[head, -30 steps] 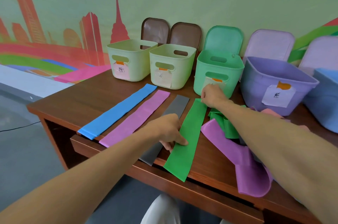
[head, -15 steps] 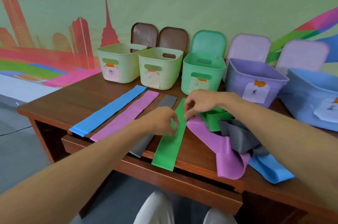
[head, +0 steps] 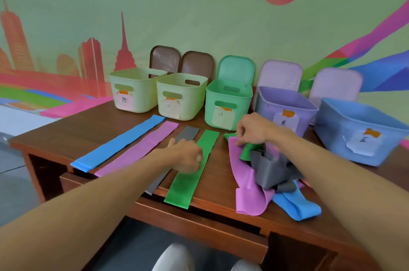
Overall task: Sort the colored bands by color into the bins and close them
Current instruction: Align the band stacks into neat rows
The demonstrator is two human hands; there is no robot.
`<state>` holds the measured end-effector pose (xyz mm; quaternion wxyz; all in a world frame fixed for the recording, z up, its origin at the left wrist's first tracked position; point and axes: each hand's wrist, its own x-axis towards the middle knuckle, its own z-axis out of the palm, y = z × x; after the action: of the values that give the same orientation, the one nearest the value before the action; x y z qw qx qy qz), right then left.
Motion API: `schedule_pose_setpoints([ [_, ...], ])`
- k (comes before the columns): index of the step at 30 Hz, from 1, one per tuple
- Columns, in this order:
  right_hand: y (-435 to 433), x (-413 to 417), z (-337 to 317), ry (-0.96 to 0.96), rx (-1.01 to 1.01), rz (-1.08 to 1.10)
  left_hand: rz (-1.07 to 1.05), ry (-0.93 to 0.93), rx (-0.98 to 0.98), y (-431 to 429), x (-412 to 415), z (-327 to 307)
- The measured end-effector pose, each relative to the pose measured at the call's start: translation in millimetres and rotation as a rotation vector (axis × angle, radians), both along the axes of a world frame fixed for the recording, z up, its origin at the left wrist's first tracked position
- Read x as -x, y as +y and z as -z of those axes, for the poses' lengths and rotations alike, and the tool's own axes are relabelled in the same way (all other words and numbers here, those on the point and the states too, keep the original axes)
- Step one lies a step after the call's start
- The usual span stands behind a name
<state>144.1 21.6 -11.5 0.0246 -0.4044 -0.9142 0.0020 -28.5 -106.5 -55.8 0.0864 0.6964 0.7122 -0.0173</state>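
The crumpled purple elastic band (head: 245,184) is lying at the near-right of the brown wooden table (head: 66,131), its upper edge rising to where the right hand (head: 254,131) is closing thumb and forefinger on it, so the step in hand looks like drawing this band out of the tangled heap. It is draping in soft folds over the table's front edge, thin and limp, so it should be stretching and dragging its neighbours rather than sliding free. To do this well, the person should be lifting slowly and upward, letting the folded grey band (head: 272,168) and the bunched green band (head: 247,149) that are lying over it slip off, instead of tugging sideways. A looped blue band (head: 296,204) is resting at the heap's near side, touching the purple one, and may be following it off the edge. The left hand (head: 188,155) is resting on the flat green strip (head: 192,168), fingers curled loosely down, pinching nothing that I can make out. Beside that strip, laid parallel, are a flat grey strip (head: 188,134), a flat purple strip (head: 141,149) and a flat blue strip (head: 119,144). Behind them five open labelled bins are standing in a row, the lilac plastic bin (head: 285,104) just behind the right hand; every lid is still up.
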Motion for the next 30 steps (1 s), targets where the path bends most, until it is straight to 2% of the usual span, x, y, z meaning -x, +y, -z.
schedule_pose_setpoints([
  [2,-4,-9,-7,0.111,0.015,0.019,0.013,-0.026,-0.021,3,-6,-11],
  [3,-7,-13,-12,0.186,0.026,0.031,0.013,-0.098,-0.052,4,-12,-17],
  [6,-18,-25,-28,0.408,0.039,0.064,-0.008,-0.436,-0.119,7,-35,-37],
  [10,-28,-37,-52,0.595,-0.02,0.107,0.019,-0.799,-0.002,4,-68,-52],
  [12,-30,-42,-60,0.695,-0.073,0.128,0.016,-0.908,0.006,3,-79,-55],
  [18,-31,-50,-71,0.899,-0.182,0.215,0.045,-0.96,-0.193,16,-102,-53],
  [22,-21,-56,-77,1.036,-0.244,0.262,0.045,-0.944,-0.237,29,-112,-45],
  [30,-10,-63,-99,1.235,-0.337,0.261,0.024,-0.939,-0.274,59,-125,-70],
])
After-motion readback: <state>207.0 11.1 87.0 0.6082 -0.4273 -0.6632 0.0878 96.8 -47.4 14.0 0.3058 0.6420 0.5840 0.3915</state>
